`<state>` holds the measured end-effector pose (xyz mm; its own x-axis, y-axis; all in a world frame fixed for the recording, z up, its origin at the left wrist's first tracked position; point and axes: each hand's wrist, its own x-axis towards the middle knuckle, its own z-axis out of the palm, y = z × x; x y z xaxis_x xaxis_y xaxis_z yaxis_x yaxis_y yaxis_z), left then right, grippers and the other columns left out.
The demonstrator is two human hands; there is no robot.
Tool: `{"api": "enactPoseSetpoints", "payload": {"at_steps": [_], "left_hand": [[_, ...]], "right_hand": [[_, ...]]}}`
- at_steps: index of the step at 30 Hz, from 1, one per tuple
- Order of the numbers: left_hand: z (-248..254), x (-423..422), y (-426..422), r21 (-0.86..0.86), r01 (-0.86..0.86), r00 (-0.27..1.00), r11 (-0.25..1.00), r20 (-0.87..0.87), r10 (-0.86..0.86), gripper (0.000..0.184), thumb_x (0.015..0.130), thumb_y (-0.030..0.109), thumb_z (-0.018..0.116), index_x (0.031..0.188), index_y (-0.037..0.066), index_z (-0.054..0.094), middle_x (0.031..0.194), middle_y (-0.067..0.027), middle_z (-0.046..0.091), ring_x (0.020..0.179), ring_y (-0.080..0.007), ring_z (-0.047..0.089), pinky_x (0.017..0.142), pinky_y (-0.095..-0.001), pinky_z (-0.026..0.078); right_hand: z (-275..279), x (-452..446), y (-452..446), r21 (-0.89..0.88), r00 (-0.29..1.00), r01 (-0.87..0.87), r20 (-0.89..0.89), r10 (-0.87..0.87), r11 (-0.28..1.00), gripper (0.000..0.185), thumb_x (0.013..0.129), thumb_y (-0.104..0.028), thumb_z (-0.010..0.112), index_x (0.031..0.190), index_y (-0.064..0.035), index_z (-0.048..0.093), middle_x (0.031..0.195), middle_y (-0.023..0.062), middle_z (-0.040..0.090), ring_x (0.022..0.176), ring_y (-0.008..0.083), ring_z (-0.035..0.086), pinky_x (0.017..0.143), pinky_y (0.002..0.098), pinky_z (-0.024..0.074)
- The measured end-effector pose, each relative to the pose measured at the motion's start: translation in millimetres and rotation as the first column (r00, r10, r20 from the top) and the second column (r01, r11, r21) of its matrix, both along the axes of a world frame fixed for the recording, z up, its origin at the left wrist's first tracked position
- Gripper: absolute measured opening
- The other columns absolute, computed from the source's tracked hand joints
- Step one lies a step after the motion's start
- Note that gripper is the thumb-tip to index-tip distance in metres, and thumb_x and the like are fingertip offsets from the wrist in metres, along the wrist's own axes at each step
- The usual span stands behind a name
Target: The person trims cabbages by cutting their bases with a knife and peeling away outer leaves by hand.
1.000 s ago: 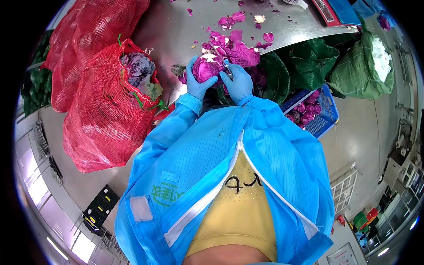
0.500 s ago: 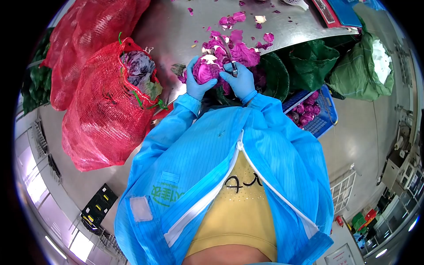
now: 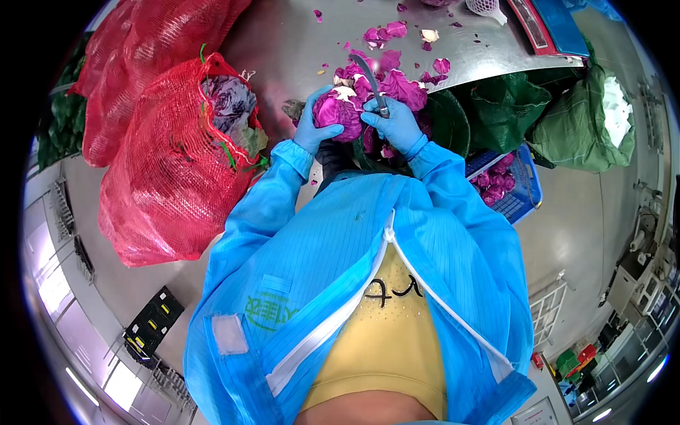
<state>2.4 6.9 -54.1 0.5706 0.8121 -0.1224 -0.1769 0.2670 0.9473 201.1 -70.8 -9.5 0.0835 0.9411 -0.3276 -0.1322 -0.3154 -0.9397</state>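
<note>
A purple cabbage head (image 3: 336, 117) sits in my left hand (image 3: 309, 127), blue-gloved, its fingers wrapped around the cabbage's left side and the thumb across its lower edge. My right hand (image 3: 399, 129), gloved too, is closed around the handle of a knife (image 3: 369, 80) with a narrow curved blade pointing up and away from me. The fingertips of that hand lie close to the cabbage's right side; whether they touch it I cannot tell. Loose purple cabbage leaves (image 3: 404, 88) lie piled just beyond and right of the head.
A red mesh sack (image 3: 170, 163) with cabbages stands at left. Leaf scraps (image 3: 386, 32) are scattered over the metal table (image 3: 276, 42). Right of my hands are a green bin (image 3: 450, 124), a green sack (image 3: 506, 106) and a blue crate (image 3: 520, 188) holding purple cabbages.
My right hand has shifted slightly right with the knife, opening a little more space beside the cabbage. The cabbage stays in my left hand, turned slightly. The whole view has shifted a little.
</note>
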Motion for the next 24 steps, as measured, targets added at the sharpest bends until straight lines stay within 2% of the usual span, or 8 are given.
{"api": "enactPoseSetpoints", "payload": {"at_steps": [3,9,12,15,17,19,21,24], "left_hand": [[-2.0,0.8,3.5,0.025,0.018,1.0,1.0,-0.019,-0.018,0.093,0.056,0.014,0.086,0.134,0.008,0.035,0.13,-0.0082,0.045,0.12,-0.0216,0.044,0.105,-0.0359,0.034],[1.7,3.2,1.1,0.177,0.071,0.995,0.982,-0.075,-0.058,0.095,0.054,0.016,0.087,0.134,0.008,0.036,0.13,-0.0083,0.045,0.121,-0.0213,0.044,0.105,-0.036,0.034],[-3.1,1.6,1.1,0.167,0.034,0.997,0.985,-0.076,-0.021,0.095,0.055,0.017,0.086,0.134,0.008,0.036,0.13,-0.0083,0.045,0.121,-0.0214,0.044,0.105,-0.0361,0.034],[-4.9,1.7,3.2,0.098,0.032,0.998,0.995,-0.062,-0.026,0.095,0.054,0.016,0.086,0.135,0.008,0.036,0.13,-0.0081,0.045,0.12,-0.0218,0.045,0.105,-0.0362,0.034],[-4.6,1.0,2.2,-0.029,-0.001,1.0,1.0,0.007,0.002,0.091,0.057,0.015,0.084,0.134,0.008,0.037,0.129,-0.0078,0.046,0.12,-0.0216,0.045,0.105,-0.0361,0.034],[-1.0,-3.6,1.3,-0.143,-0.005,0.999,0.99,0.035,0.01,0.088,0.059,0.016,0.082,0.134,0.007,0.038,0.128,-0.0085,0.048,0.119,-0.0224,0.046,0.104,-0.0368,0.036],[5.2,-6.8,-0.6,-0.258,0.004,0.998,0.966,0.067,0.013,0.084,0.061,0.018,0.08,0.134,0.006,0.038,0.127,-0.0091,0.049,0.118,-0.0232,0.048,0.103,-0.0375,0.037],[12.3,-16.9,-11.3,-0.533,0.202,0.946,0.822,0.323,-0.023,0.082,0.066,0.03,0.074,0.135,0.004,0.037,0.128,-0.0129,0.051,0.116,-0.0281,0.052,0.101,-0.0433,0.041]], "right_hand": [[1.2,16.0,8.8,0.043,0.989,-0.063,0.137,0.056,0.997,0.027,0.079,-0.02,0.073,0.096,-0.0032,0.06,0.067,-0.002,0.053,0.051,0.0056,0.046,0.045,0.0209,0.0378],[19.6,64.3,28.0,-0.037,0.998,0.052,0.022,-0.051,0.998,0.022,0.073,-0.021,0.072,0.085,-0.0056,0.063,0.065,-0.0006,0.056,0.054,0.0069,0.051,0.049,0.0225,0.0432],[8.9,63.4,29.0,0.084,0.946,0.191,0.249,-0.206,0.978,0.034,0.072,-0.024,0.076,0.095,-0.0027,0.064,0.074,0.0039,0.062,0.067,0.0129,0.059,0.062,0.0273,0.0494],[16.8,40.7,20.4,0.19,0.69,-0.016,0.713,-0.127,0.982,0.052,0.072,-0.025,0.078,0.112,0.0006,0.058,0.094,0.0071,0.066,0.084,0.0146,0.061,0.072,0.0303,0.0498],[-2.0,25.5,18.5,0.181,0.818,0.025,0.561,-0.124,0.983,0.05,0.073,-0.022,0.077,0.114,-0.0024,0.058,0.099,0.0086,0.064,0.083,0.016,0.061,0.073,0.0298,0.0496],[9.7,13.9,16.3,0.218,0.738,-0.03,0.663,-0.126,0.975,0.039,0.078,-0.015,0.071,0.113,-0.0042,0.058,0.11,0.0102,0.058,0.083,0.0168,0.062,0.076,0.03,0.0499],[6.7,8.4,18.1,0.43,0.8,0.0,0.542,-0.258,0.903,0.036,0.078,-0.023,0.069,0.105,-0.0036,0.058,0.091,0.0141,0.059,0.079,0.0292,0.062,0.072,0.0353,0.0498],[17.2,8.2,8.3,0.311,0.905,-0.048,0.417,-0.09,0.949,0.032,0.084,-0.031,0.064,0.103,-0.0067,0.057,0.09,0.0131,0.063,0.082,0.0297,0.063,0.071,0.0361,0.0499]]}}
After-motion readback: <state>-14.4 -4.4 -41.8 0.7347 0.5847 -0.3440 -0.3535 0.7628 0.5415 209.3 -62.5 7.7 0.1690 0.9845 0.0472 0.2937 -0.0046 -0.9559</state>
